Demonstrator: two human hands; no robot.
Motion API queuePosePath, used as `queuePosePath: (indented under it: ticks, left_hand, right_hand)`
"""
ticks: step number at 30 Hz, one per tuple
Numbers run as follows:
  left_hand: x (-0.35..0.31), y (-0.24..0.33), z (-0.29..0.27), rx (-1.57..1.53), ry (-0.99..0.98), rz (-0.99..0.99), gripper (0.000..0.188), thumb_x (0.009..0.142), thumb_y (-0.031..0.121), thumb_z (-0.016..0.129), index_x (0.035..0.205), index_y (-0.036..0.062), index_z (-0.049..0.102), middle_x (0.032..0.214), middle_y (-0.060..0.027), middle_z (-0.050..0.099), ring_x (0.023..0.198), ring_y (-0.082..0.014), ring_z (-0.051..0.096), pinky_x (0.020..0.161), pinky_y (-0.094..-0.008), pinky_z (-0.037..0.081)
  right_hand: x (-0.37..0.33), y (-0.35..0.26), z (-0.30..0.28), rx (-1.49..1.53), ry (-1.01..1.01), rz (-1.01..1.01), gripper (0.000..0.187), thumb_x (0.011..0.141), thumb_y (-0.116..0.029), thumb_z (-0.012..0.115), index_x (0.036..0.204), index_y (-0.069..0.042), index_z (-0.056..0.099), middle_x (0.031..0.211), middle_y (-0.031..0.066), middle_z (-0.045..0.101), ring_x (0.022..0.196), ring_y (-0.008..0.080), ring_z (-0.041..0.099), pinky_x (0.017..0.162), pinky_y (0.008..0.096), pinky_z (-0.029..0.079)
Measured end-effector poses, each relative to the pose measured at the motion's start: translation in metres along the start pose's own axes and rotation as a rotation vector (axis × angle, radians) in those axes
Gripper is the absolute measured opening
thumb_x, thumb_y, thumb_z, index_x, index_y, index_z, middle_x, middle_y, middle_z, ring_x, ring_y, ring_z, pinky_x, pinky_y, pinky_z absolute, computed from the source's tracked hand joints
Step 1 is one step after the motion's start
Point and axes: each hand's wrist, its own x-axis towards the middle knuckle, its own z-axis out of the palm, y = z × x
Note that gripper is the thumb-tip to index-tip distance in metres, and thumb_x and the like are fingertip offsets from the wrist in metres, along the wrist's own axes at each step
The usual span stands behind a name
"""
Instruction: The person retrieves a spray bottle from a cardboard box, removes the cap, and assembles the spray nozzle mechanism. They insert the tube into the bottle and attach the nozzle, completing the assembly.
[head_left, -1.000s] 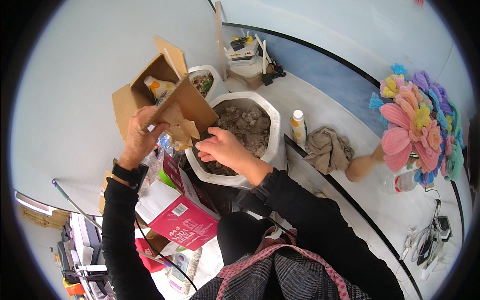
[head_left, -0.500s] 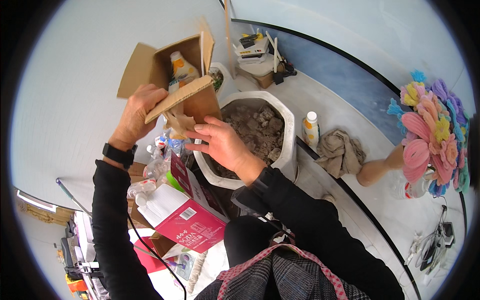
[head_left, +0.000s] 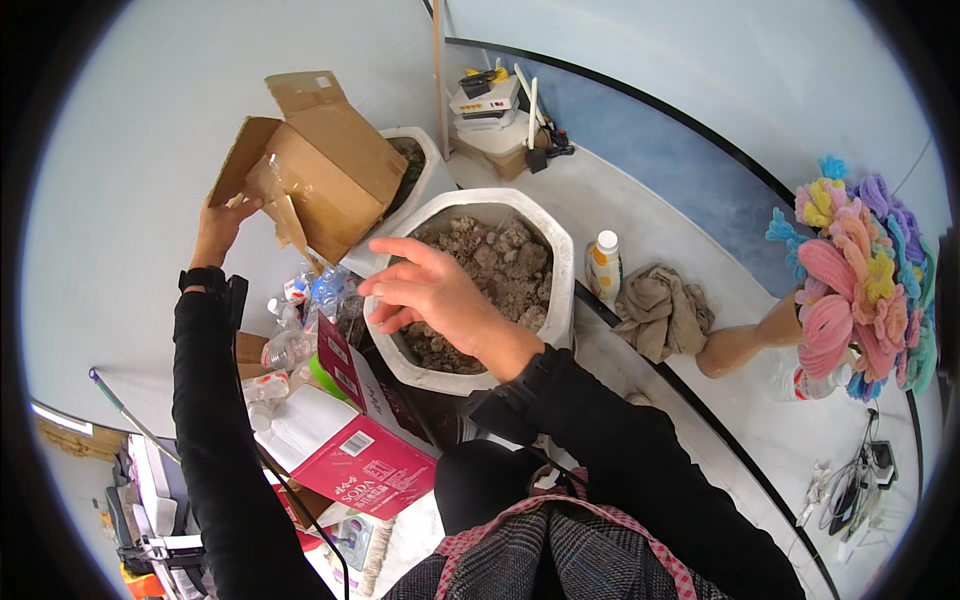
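The box [head_left: 340, 190] lies rightward of your left hand [head_left: 224, 226], the nearer, clamped on its flap [head_left: 241, 158]; your right hand [head_left: 432, 296], fingers apart, is empty.

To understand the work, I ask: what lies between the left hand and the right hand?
The head view shows the lower part of the box and a torn brown strip between left hand and right hand; plastic bottles show lower.

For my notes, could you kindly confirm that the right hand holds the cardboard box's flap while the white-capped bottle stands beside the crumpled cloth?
Not quite: the head view shows the left hand, not the right hand, holding the flap; the white-capped bottle does stand beside the crumpled cloth.
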Motion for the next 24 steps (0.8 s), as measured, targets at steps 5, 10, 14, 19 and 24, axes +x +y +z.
queuePosePath:
  ticks: [5,10,14,19,24]
  left_hand:
    - [0.002,0.018,0.008,0.388,0.033,0.197,0.049,0.077,0.015,0.082,0.123,0.0035,0.066,0.122,-0.0154,0.068,0.111,-0.0283,0.067,0.097,-0.0396,0.05]
    - [-0.012,0.036,0.028,0.657,0.121,0.262,0.054,0.078,0.028,0.083,0.12,-0.0006,0.065,0.119,-0.0187,0.065,0.11,-0.0346,0.064,0.095,-0.0447,0.05]
    - [-0.028,0.037,0.025,0.822,0.162,0.271,0.064,0.077,0.035,0.082,0.125,-0.0016,0.062,0.122,-0.0191,0.063,0.116,-0.0372,0.057,0.095,-0.0456,0.049]
    - [-0.051,0.125,0.039,0.835,0.044,0.052,0.045,0.08,0.028,0.078,0.115,0.0006,0.068,0.107,-0.0195,0.07,0.098,-0.0335,0.067,0.085,-0.042,0.054]
    - [-0.076,0.185,0.079,0.393,-0.273,0.308,0.018,0.091,0.006,0.064,0.105,-0.0029,0.071,0.091,-0.016,0.073,0.085,-0.0224,0.072,0.075,-0.032,0.057]
  right_hand:
    - [-0.005,-0.005,-0.004,-0.112,0.044,0.003,0.048,0.094,-0.01,0.063,0.139,0.0,0.049,0.104,0.0135,0.071,0.079,0.0172,0.069,0.07,0.0308,0.059]
    - [-0.01,-0.01,-0.003,-0.185,0.06,-0.057,0.037,0.095,-0.01,0.062,0.13,0.001,0.057,0.095,0.0106,0.071,0.073,0.0127,0.067,0.066,0.0262,0.058]
    - [-0.018,-0.008,0.0,-0.28,0.02,-0.023,0.032,0.096,-0.01,0.06,0.126,0.001,0.06,0.092,0.0087,0.071,0.071,0.0113,0.066,0.064,0.0246,0.056]
    - [-0.037,0.001,0.002,-0.394,-0.007,-0.016,0.026,0.089,-0.004,0.059,0.113,0.006,0.064,0.077,0.0072,0.068,0.062,0.0105,0.063,0.056,0.0254,0.052]
    - [-0.065,-0.001,0.005,-0.644,0.198,-0.274,0.015,0.089,-0.003,0.058,0.097,0.002,0.069,0.072,0.0124,0.069,0.062,0.015,0.066,0.061,0.0288,0.053]
